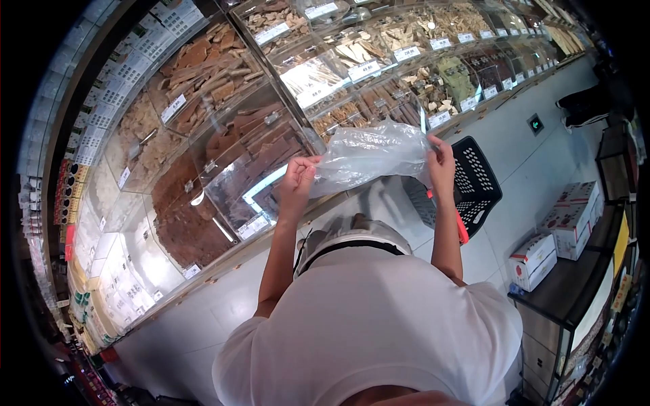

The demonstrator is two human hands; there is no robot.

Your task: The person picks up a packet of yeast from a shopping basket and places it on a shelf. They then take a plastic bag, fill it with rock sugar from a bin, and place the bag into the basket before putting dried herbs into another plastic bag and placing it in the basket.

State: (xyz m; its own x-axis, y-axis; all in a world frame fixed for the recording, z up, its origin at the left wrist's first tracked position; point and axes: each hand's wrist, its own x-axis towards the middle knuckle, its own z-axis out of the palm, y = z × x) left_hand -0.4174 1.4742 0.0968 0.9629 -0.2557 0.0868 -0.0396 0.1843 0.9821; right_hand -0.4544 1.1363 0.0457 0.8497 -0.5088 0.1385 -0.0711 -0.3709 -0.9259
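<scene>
Your L hand (298, 177) and R hand (441, 159) had fingers pinched on the clear plastic bag (372, 152), b/w them, by the food bins (282, 91). The black basket (476, 181) was near. Pulling too hard could've ripped the bag b/c it looked thin.

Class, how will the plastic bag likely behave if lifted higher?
The plastic bag probably flops: its film creases between the left hand and right hand. Being thin and see-through, it is likely light for its size. Its shine suggests it may be slippery.
</scene>
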